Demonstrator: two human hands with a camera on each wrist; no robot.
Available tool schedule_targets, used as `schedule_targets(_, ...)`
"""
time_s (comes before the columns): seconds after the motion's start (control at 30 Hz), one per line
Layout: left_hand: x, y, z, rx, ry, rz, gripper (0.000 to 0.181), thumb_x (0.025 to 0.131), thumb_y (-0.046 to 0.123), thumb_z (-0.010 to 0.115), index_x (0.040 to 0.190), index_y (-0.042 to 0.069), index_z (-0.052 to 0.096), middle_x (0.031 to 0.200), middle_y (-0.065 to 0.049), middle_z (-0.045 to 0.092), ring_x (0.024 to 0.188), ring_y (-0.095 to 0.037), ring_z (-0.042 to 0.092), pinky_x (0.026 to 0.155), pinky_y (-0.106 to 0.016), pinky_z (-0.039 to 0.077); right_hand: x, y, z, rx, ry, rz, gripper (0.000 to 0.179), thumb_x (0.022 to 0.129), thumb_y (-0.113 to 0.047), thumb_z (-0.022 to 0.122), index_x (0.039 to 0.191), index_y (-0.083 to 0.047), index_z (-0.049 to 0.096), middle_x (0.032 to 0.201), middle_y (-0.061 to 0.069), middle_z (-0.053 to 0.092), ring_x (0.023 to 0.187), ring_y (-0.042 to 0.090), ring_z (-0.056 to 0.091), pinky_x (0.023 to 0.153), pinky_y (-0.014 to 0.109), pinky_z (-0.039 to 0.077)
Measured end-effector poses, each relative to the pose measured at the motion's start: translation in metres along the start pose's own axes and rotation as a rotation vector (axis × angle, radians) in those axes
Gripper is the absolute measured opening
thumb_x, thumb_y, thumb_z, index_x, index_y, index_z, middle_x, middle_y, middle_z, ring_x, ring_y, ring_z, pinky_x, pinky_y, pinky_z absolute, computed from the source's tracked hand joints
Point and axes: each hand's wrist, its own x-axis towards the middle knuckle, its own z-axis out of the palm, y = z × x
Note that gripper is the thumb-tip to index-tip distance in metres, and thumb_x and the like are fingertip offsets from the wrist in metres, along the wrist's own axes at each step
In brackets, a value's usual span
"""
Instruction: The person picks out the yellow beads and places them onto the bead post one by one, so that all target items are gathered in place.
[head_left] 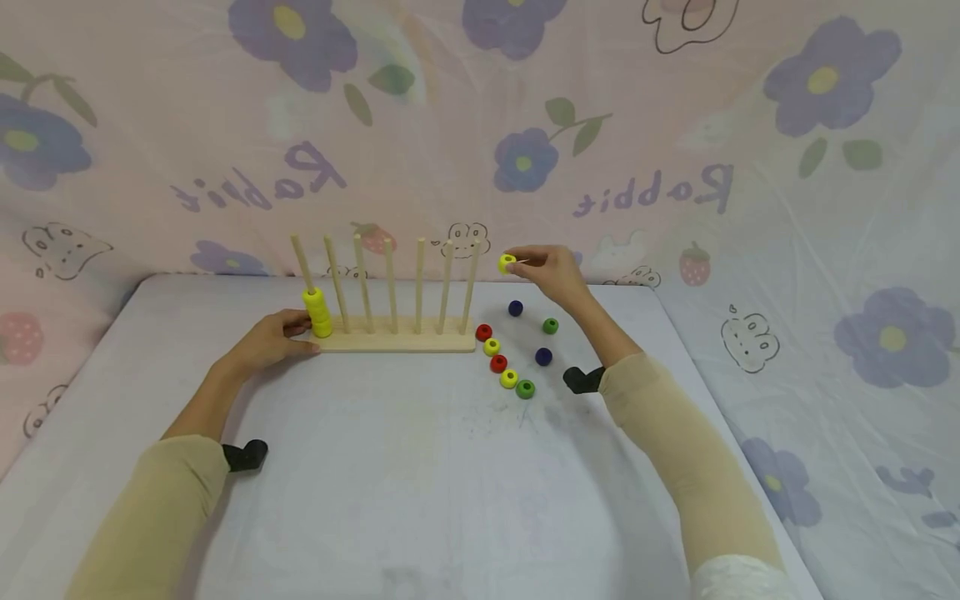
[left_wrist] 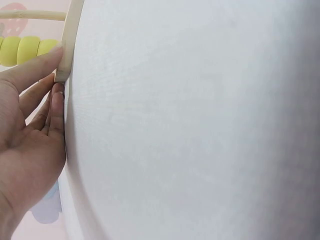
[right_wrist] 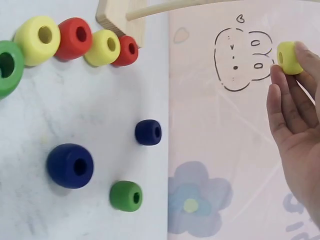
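A wooden peg rack [head_left: 397,342] with several upright pegs stands toward the back of the table. Several yellow beads [head_left: 318,313] are stacked on its leftmost peg. My left hand [head_left: 268,340] grips the left end of the rack's base; in the left wrist view the thumb lies along the base's edge by the yellow stack. Up in the air, right of the rightmost peg, my right hand [head_left: 553,273] pinches a yellow bead [right_wrist: 289,58] between thumb and fingertips. The bead's hole shows in the right wrist view.
Right of the rack lies a slanting row of red [head_left: 498,363], yellow [head_left: 509,379] and green [head_left: 526,389] beads. Two dark blue beads [right_wrist: 70,166] and a green bead [right_wrist: 126,196] lie farther right. A patterned cloth [head_left: 450,125] hangs behind the table.
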Motion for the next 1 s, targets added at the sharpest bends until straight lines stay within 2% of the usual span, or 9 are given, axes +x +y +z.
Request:
schedule_targets(0.13, 0.0, 0.003, -0.001, 0.006, 0.001, -0.01, 0.082, 0.09, 0.019, 0.075, 0.151, -0.009, 0.028, 0.152, -0.03, 0.035, 0.139, -0.045, 0.035, 0.117, -0.054, 0.028, 0.004, -0.011, -0.002, 0.016, 0.025, -0.028, 0.033, 0.089, -0.028, 0.077, 0.118, -0.014, 0.074, 0.106, 0.005, 0.075, 0.093, 0.018, 0.069, 0.083, 0.037, 0.057)
schedule_targets(0.43, 0.002, 0.006, -0.001, 0.035, 0.006, -0.017, 0.08, 0.09, 0.019, 0.075, 0.151, -0.008, 0.029, 0.152, -0.029, 0.036, 0.139, -0.043, 0.036, 0.117, -0.054, 0.028, 0.013, -0.032, -0.007, 0.023, 0.049, -0.078, 0.033, 0.088, -0.025, 0.077, 0.118, -0.011, 0.073, 0.103, 0.006, 0.075, 0.092, 0.019, 0.07, 0.081, 0.03, 0.056)
schedule_targets(0.57, 0.002, 0.005, 0.0, 0.031, 0.005, -0.021, 0.08, 0.09, 0.018, 0.075, 0.151, -0.008, 0.029, 0.152, -0.029, 0.036, 0.139, -0.044, 0.036, 0.117, -0.054, 0.028, 0.016, -0.044, -0.009, 0.011, 0.037, -0.108, 0.033, 0.089, -0.025, 0.077, 0.118, -0.01, 0.073, 0.105, 0.007, 0.075, 0.094, 0.02, 0.071, 0.085, 0.03, 0.057)
schedule_targets(0.73, 0.001, 0.004, -0.001, 0.025, 0.006, -0.011, 0.079, 0.09, 0.017, 0.075, 0.15, -0.009, 0.03, 0.151, -0.03, 0.036, 0.138, -0.044, 0.036, 0.117, -0.054, 0.028, 0.022, -0.059, -0.008, -0.008, 0.018, -0.141, 0.032, 0.088, -0.025, 0.078, 0.116, -0.011, 0.074, 0.108, 0.004, 0.075, 0.096, 0.015, 0.07, 0.09, 0.03, 0.056)
schedule_targets(1.0, 0.001, 0.002, -0.001, 0.029, 0.002, -0.013, 0.08, 0.09, 0.018, 0.075, 0.15, -0.009, 0.03, 0.151, -0.03, 0.036, 0.138, -0.045, 0.036, 0.117, -0.054, 0.028, 0.032, -0.081, 0.0, -0.007, -0.044, -0.188, 0.033, 0.086, -0.029, 0.079, 0.114, -0.012, 0.075, 0.107, 0.002, 0.074, 0.094, 0.013, 0.07, 0.086, 0.028, 0.057)
